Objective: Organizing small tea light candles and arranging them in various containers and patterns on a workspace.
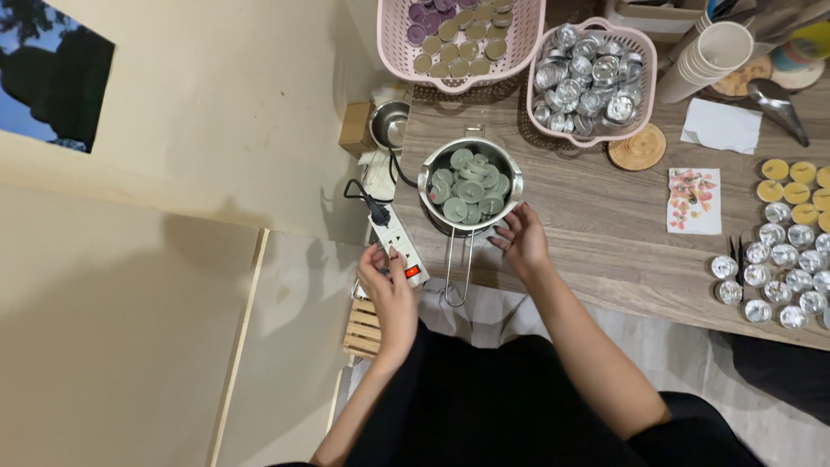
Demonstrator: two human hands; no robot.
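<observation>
My left hand rests on the near end of a white power strip, fingers beside its red switch; a black plug sits in the strip. Whether the hand grips the strip or only touches it is unclear. My right hand hovers with fingers spread at the near right rim of a steel pot filled with several grey-green wax discs. The pot's wire handle points toward me between my hands.
On the wooden table: a pink basket of purple and olive wax discs, a second pink basket of empty metal cups, stacked paper cups, a cork coaster, a floral card, yellow candles, metal cups, a small pot at the left edge.
</observation>
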